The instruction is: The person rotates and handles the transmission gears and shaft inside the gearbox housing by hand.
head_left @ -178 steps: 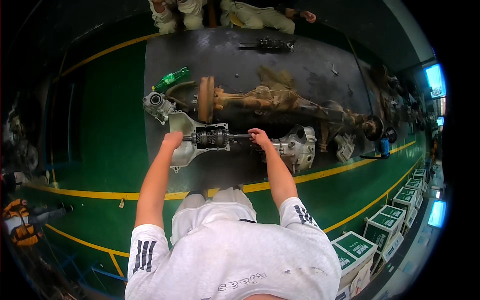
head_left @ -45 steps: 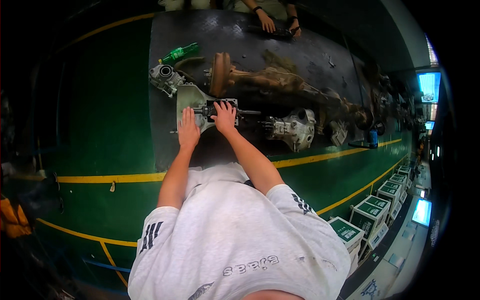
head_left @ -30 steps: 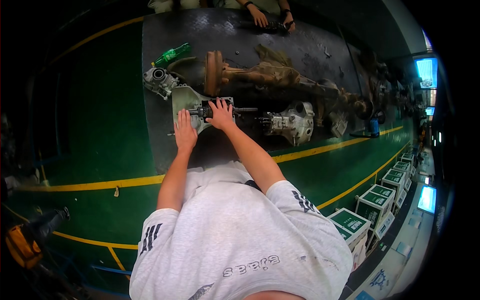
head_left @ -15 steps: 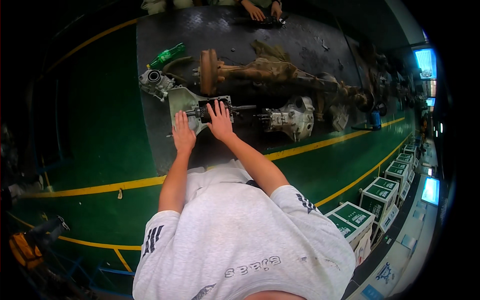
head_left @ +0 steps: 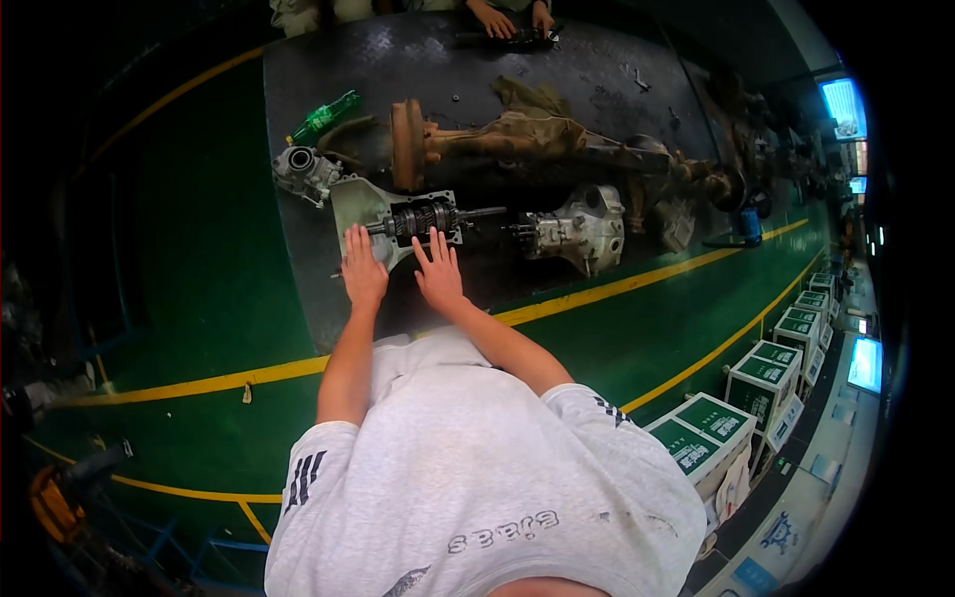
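Note:
An open gearbox housing [head_left: 351, 204] of pale metal lies near the front left of the dark workbench [head_left: 418, 50]. Inside it sits a gear shaft [head_left: 423, 218] with several gears, its thin end sticking out to the right. My left hand [head_left: 364, 271] lies flat over the near left part of the housing, fingers stretched forward. Fingers spread, my right hand [head_left: 439, 271] is at the housing's near edge, just short of the gears. Neither hand holds anything. Whether the right fingertips touch the metal I cannot tell.
A second metal housing [head_left: 572, 231] stands to the right. Behind lies a rusty axle [head_left: 507, 144] with a drum [head_left: 406, 144]. A small metal casting [head_left: 304, 171] and a green bottle [head_left: 326, 116] are at the left. Across the bench, another person's hands [head_left: 494, 20] handle a dark part.
My right hand has drawn back toward me off the gears, so the gear shaft now shows. My left hand stays about where it was.

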{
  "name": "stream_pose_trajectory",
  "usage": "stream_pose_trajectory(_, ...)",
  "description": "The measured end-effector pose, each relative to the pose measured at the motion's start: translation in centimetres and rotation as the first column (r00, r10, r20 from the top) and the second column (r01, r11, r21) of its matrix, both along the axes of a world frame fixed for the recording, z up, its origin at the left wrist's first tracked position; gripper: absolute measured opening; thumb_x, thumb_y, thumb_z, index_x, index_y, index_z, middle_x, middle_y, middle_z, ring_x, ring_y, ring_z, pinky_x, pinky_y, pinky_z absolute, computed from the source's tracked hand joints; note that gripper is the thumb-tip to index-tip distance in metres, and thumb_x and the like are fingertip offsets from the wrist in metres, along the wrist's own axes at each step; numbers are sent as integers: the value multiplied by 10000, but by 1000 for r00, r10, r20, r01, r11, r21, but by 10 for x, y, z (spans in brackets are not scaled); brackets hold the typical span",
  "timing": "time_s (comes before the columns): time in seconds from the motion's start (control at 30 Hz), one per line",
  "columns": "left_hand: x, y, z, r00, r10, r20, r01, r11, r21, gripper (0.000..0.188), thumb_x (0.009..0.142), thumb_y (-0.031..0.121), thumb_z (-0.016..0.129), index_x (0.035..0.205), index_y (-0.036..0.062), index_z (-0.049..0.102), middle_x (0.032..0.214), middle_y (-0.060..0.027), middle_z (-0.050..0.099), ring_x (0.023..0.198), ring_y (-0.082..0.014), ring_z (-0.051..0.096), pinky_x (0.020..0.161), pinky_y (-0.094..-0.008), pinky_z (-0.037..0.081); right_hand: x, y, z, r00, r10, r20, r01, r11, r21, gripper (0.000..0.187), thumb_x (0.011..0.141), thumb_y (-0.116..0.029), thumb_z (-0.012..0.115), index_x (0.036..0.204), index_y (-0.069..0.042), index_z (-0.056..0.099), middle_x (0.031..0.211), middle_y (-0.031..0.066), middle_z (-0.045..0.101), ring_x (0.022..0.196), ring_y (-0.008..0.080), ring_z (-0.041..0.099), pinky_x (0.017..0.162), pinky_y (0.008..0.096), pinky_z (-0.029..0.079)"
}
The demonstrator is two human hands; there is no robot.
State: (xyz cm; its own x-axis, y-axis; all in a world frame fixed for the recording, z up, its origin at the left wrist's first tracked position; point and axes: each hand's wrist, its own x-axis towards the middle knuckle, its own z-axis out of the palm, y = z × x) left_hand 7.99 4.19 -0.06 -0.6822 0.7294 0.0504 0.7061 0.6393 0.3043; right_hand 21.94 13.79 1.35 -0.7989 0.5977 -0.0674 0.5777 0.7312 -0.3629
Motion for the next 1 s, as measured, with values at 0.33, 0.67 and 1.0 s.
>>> stream_pose_trajectory(0.33, 2, 1, 6, 1000, 7, -5, -7, 999, 39, 756, 752, 78, 547, 1452, 59, 263, 1518, -100, 262, 1427, -261, 205, 990, -434, 399, -6, 15, 15, 990, -126, -56, 116, 981, -156, 787, 769, -85, 641, 1460, -106, 265, 1522, 222, 144, 1237, 398, 398, 978, 417, 432)
stream_pose_trajectory(0.67, -2, -1, 3, 1000, 10, 28, -12, 997, 73, 759, 759, 71, 534, 1462, 72, 247, 1526, -93, 244, 1427, -256, 200, 1012, -438, 374, 13, 22, -24, 763, -633, -135, 583, 763, -280, 683, 805, -190, 656, 1368, 12, 327, 1393, 225, 368, 1236, 392, 403, 990, 419, 396)
stream_pose_trajectory(1.0, -2, 0, -1, 999, 13, 33, -15, 999, 43, 769, 759, 85, 558, 1463, 73, 250, 1533, -79, 233, 1426, -247, 204, 1007, -436, 375, 3, 45, -56, 536, -814, 223, 395, 9, -918, 697, 955, -217, 523, 1469, -46, 84, 1296, 179, 486, 1045, 306, 614, 785, 411, 545)
